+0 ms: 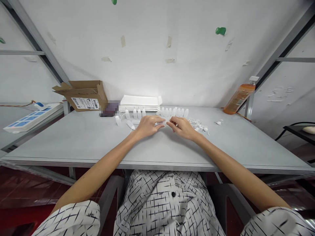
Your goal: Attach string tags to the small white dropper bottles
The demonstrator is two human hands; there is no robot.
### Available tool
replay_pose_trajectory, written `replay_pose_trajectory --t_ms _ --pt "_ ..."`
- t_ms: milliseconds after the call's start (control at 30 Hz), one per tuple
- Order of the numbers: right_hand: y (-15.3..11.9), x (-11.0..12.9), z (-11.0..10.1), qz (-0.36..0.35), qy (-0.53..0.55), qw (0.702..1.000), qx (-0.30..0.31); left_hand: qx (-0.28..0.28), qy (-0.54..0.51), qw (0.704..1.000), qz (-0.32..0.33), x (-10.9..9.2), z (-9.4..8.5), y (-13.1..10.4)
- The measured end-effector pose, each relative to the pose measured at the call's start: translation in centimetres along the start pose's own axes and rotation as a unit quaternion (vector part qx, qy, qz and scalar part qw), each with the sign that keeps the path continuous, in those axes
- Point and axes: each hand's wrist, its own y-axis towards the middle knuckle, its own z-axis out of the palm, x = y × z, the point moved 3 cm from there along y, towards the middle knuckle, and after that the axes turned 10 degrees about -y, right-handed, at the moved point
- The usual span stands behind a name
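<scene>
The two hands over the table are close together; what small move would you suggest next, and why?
I would probably ease the right hand slightly towards the left hand: their fingers face each other across a narrow gap, and a small pale piece seems to lie between.

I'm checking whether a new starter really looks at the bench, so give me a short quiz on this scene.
1. True or false: the orange bottle stands to the right of the open cardboard box.
2. Which hand is nearer the pile of small white parts?
3. What colour are the small upright containers? A) green B) white C) black

Key: 1. True. 2. The right hand. 3. B.
</scene>
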Motion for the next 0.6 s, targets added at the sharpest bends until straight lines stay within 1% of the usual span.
replay_pose_trajectory --t_ms 100,167,200,267,367,500,600 --pt "0.0 0.1 0.1 0.021 0.052 0.998 0.016 -0.047 0.021 0.998 0.026 0.0 0.1 -0.1" --pt "0.0 0.0 0.2 0.042 0.104 0.993 0.026 -0.057 0.027 0.997 0.040 -0.3 0.2 -0.2" --pt "0.0 -0.1 0.2 0.052 0.129 0.990 0.029 -0.048 0.018 0.998 0.043 -0.5 0.2 -0.2" --pt "0.0 -0.3 0.3 0.067 0.163 0.984 0.032 -0.011 -0.021 0.999 0.035 -0.9 0.2 -0.1" --pt "0.1 -0.6 0.3 0.076 0.179 0.980 0.035 0.039 -0.093 0.995 -0.007 -1.2 0.0 0.1" --pt "0.1 -0.7 0.4 0.084 0.193 0.976 0.048 0.081 -0.148 0.984 -0.048 -1.3 -0.1 0.4" --pt "0.1 -0.8 0.5 0.089 0.203 0.974 0.056 0.097 -0.170 0.979 -0.065 -1.2 0.0 0.4"
